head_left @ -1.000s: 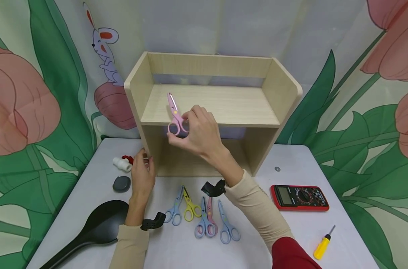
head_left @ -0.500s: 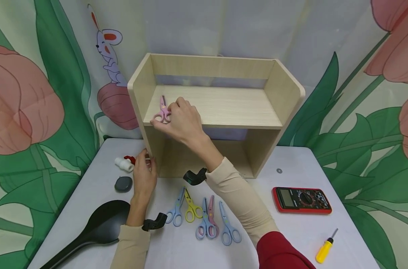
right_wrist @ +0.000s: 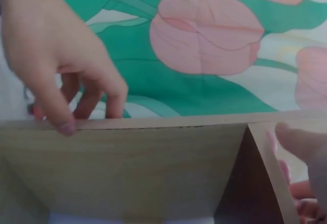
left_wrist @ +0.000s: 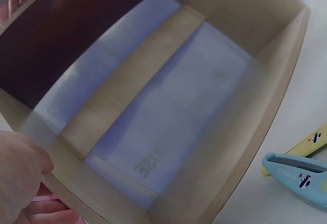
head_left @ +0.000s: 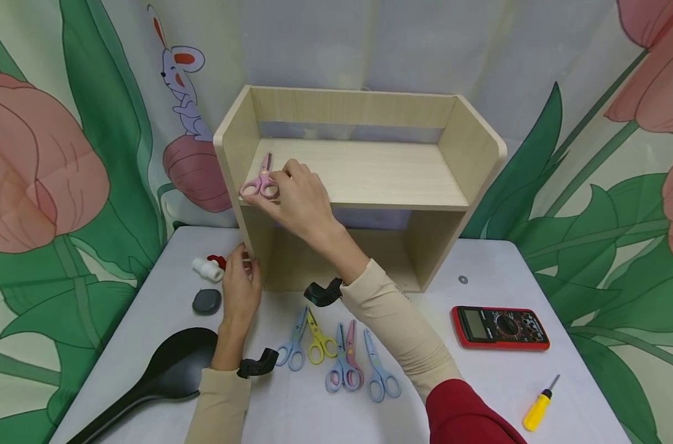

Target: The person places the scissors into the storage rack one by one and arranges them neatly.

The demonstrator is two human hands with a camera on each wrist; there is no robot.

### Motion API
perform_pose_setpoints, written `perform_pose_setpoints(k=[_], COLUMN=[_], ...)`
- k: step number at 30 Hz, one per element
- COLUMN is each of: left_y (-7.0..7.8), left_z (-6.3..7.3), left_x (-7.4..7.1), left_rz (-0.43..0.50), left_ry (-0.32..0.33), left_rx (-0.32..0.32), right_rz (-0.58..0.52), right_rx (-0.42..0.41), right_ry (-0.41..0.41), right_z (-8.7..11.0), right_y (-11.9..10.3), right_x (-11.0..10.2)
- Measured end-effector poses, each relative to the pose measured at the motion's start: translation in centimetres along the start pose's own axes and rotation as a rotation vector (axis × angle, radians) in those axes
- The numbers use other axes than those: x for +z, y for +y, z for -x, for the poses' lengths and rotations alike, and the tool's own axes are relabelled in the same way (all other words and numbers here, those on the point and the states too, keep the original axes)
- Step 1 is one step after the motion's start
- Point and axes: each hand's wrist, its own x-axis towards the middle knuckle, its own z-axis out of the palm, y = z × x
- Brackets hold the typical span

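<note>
Six pairs of scissors are showing from where I'm standing. Five are lying in a loose row on the white desk [head_left: 503,370], toward its near edge: a leftmost blue pair [head_left: 294,340], a yellow pair [head_left: 317,335], a middle blue pair [head_left: 342,357] crossing a pink pair [head_left: 351,342], and a rightmost blue pair [head_left: 376,364]. The sixth, the held pink scissors [head_left: 264,174], is being pinched by the right hand [head_left: 305,200] at the front left corner of the shelf unit's upper tier [head_left: 364,176], blades pointing backward; whether it is touching the board I can't tell. One wooden shelf unit [head_left: 472,145] is standing along the desk's far edge, its lower compartment [head_left: 433,240] being partly hidden by the right arm. The left hand [head_left: 240,290] is clamping the unit's left panel, thumb over the front edge, fingers outside. Toward the desk's left edge one white fitting [head_left: 207,269], one dark oval object [head_left: 206,301] and one black ladle [head_left: 178,364] are lying; toward the right edge, one multimeter [head_left: 500,328], one washer [head_left: 463,279] and one yellow screwdriver [head_left: 537,412].
</note>
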Motion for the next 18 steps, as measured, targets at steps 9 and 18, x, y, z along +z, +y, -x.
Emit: perform_pose_setpoints(k=[9,18], left_y=[0.0,-0.3], left_z=[0.0,0.0], left_x=[0.1,0.2], left_rz=[0.006,0.004], left_ry=[0.004,0.006], left_rx=[0.002,0.012], right_rz=[-0.110,-0.184], right_rx=[-0.199,-0.094], right_ry=[0.208,0.037], right_z=[5.8,12.9], right_y=[1.8,2.6], right_x=[-0.4,2.1])
